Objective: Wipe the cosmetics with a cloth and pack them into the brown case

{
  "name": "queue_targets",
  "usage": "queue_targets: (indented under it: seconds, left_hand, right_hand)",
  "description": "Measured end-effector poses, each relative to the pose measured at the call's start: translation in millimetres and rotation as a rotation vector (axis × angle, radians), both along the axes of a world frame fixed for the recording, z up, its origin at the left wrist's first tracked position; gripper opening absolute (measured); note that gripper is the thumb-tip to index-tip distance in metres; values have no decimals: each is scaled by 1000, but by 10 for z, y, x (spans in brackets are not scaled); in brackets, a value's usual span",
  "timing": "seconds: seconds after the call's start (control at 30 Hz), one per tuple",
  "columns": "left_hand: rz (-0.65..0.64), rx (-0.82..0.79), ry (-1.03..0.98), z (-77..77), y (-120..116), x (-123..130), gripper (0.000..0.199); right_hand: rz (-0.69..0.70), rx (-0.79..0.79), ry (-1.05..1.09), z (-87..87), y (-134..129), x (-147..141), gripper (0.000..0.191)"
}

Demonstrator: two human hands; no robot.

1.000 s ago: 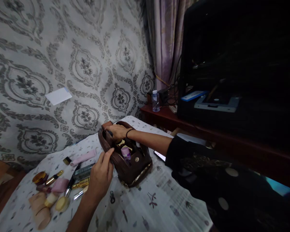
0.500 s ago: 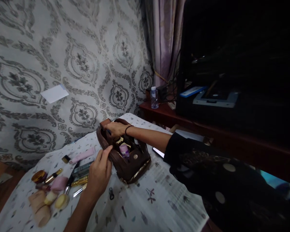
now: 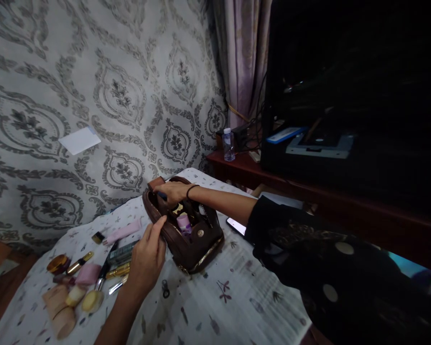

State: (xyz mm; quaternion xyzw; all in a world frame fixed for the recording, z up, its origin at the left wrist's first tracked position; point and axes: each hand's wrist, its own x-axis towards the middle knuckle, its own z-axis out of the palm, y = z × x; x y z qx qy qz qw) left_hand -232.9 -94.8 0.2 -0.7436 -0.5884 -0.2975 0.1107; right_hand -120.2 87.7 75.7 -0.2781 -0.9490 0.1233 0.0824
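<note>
A dark brown handbag [image 3: 193, 254] lies unzipped on a white patterned cloth. My left hand [image 3: 149, 254] has its fingers closed on the bag's near left rim. Inside the bag's far end is my right hand [image 3: 176, 192], a dark band round the wrist. Its fingers are closed round a small dark blue item [image 3: 161, 195], mostly hidden, whose kind I cannot make out. A lilac-capped container [image 3: 184, 223] and something gold show in the bag. Left of my left hand lie several cosmetics, among them a pink tube [image 3: 124, 231], a beige tube [image 3: 59, 311] and a pink jar [image 3: 88, 274].
A phone [image 3: 237, 225] with its screen lit lies right of the bag, partly under my right sleeve. Behind, a plastic bottle [image 3: 228, 146] stands on a dark red cabinet [image 3: 215, 158] beside a big black screen [image 3: 345, 86]. The patterned wall [image 3: 129, 62] closes off the left.
The dark blue item shows more clearly beneath my right fingers, which have lifted slightly. My left hand keeps its place on the bag, and the cosmetics lie as before.
</note>
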Motion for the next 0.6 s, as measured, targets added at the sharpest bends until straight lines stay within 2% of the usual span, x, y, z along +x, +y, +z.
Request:
queue_targets:
  seconds: [0.4,0.6]
  left_hand:
    - [-28,-47,-17,37,0,-11,48]
    - [-27,-93,-50,34,-142,-20,55]
  right_hand:
    - [53,26,-80,24,-27,23,59]
    - [63,19,-62,47,-58,38,62]
